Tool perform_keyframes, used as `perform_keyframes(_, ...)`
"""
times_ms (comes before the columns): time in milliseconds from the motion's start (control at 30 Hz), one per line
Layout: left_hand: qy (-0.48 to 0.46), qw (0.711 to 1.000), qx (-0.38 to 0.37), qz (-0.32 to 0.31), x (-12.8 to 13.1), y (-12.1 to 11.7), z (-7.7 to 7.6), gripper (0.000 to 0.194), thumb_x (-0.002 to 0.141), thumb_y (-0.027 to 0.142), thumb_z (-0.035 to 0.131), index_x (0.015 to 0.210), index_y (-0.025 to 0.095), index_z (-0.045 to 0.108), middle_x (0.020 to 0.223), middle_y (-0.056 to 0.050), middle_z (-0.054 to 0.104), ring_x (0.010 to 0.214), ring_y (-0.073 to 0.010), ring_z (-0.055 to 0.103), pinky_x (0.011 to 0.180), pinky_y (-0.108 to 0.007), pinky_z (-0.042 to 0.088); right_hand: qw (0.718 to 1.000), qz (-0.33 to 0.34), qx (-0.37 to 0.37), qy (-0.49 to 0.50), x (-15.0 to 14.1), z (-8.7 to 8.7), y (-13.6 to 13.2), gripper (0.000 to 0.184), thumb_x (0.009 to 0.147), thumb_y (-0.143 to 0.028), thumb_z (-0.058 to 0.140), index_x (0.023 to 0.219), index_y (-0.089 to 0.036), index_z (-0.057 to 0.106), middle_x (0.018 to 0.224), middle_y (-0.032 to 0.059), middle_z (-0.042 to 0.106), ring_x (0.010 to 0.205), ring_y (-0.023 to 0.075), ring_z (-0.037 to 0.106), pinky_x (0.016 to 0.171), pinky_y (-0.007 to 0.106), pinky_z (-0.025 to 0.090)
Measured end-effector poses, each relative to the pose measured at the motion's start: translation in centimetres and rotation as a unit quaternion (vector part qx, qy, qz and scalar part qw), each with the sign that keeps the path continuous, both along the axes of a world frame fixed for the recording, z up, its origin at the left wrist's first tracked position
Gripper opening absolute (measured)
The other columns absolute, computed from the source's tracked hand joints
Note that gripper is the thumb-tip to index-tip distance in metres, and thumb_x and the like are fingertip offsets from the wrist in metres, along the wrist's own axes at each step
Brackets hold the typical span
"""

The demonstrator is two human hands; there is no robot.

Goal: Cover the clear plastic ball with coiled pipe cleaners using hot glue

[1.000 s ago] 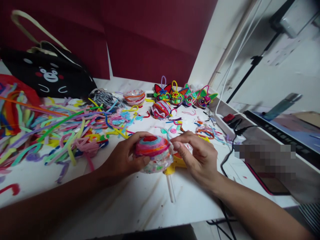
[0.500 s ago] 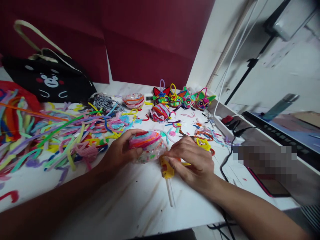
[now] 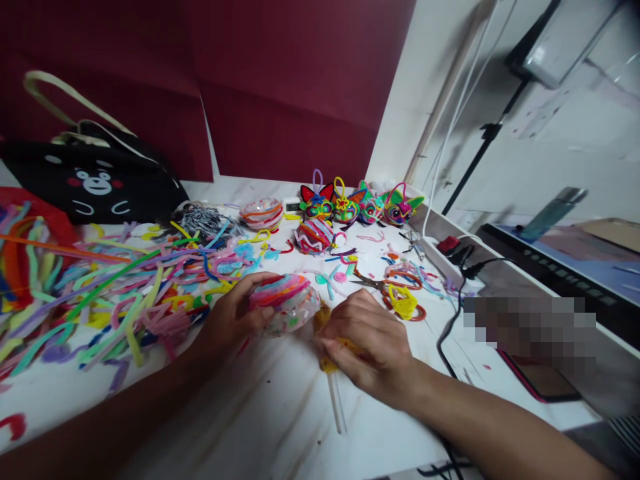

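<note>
My left hand (image 3: pixel 245 310) is closed around a clear plastic ball (image 3: pixel 295 313), holding it tilted above the table. Pink, orange, red and blue fuzzy strips cover the ball's upper left part, while its right side is bare and see-through with coloured specks. Just right of the ball, my right hand (image 3: pixel 367 343) has its fingers curled round a yellow glue gun (image 3: pixel 327 363). Most of the gun is hidden behind the fingers. A clear glue stick (image 3: pixel 337 403) sticks out of its rear toward me.
Scissors (image 3: pixel 370 283) with orange handles lie beyond my right hand. Loose pipe cleaners (image 3: pixel 125 293) cover the left side. Decorated animal-head ornaments (image 3: pixel 317 208), a striped ball (image 3: pixel 314 237) and another ball (image 3: pixel 261 215) stand at the back. A black cord (image 3: pixel 443 343) runs along the right.
My right hand has gone from pinched fingertips beside the glue gun to fingers curled round it. The ball, still in my left hand, has shifted slightly left, and the view has tilted a little.
</note>
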State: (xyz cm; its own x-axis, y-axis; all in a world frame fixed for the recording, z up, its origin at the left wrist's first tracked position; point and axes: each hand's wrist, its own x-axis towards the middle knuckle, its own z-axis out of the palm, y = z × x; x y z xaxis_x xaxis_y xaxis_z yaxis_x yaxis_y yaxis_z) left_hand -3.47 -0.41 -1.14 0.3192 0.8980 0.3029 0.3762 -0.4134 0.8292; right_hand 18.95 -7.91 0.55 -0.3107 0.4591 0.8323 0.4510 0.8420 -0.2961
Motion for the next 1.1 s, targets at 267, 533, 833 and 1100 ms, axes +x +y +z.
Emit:
perform_keyframes(267, -0.044, 0.997, -0.066, 0.025, -0.1, 0.3, 0.2, 0.049, 0.072, 0.042, 0.062, 0.117, 0.023, 0.066, 0.123, -0.006, 0.070, 0.112, -0.0329, 0.064, 0.094, -0.042, 0.053, 0.997, 0.013, -0.073, 0.016, 0.3, 0.2, 0.1, 0.016, 0.099, -0.015, 0.053, 0.086, -0.015, 0.062, 0.071, 0.0063, 0.066, 0.068, 0.0179, 0.059, 0.069, 0.036, 0.043)
perform_keyframes(533, -0.092, 0.988, -0.120, 0.030, -0.1, 0.3, 0.1, 0.049, 0.072, 0.040, 0.061, 0.117, 0.022, 0.064, 0.117, -0.007, 0.070, 0.106, -0.0302, 0.065, 0.088, -0.039, 0.052, 0.997, -0.023, -0.074, 0.018, 0.4, -0.4, 0.6, 0.012, 0.094, -0.006, 0.053, 0.094, -0.016, 0.059, 0.081, 0.0073, 0.065, 0.077, 0.0191, 0.059, 0.071, 0.034, 0.045)
perform_keyframes(833, -0.105, 0.987, -0.119, -0.010, 0.0, -0.1, 0.4, 0.043, 0.073, 0.036, 0.061, 0.115, 0.025, 0.062, 0.110, -0.006, 0.073, 0.095, -0.0300, 0.069, 0.078, -0.041, 0.058, 0.998, -0.024, -0.055, 0.014, 0.5, -0.5, 1.1, 0.011, 0.092, -0.008, 0.055, 0.094, -0.017, 0.060, 0.079, 0.0066, 0.066, 0.073, 0.0191, 0.059, 0.068, 0.035, 0.047)
perform_keyframes(1100, 0.001, 1.000, -0.005, 0.012, -0.2, 0.6, -0.7, 0.051, 0.073, 0.035, 0.063, 0.122, 0.019, 0.058, 0.117, -0.009, 0.069, 0.101, -0.0273, 0.068, 0.084, -0.035, 0.056, 0.997, -0.033, -0.060, 0.021, 0.8, -0.3, 1.0, 0.011, 0.090, -0.006, 0.056, 0.090, -0.017, 0.059, 0.077, 0.0062, 0.065, 0.071, 0.0183, 0.058, 0.068, 0.035, 0.045)
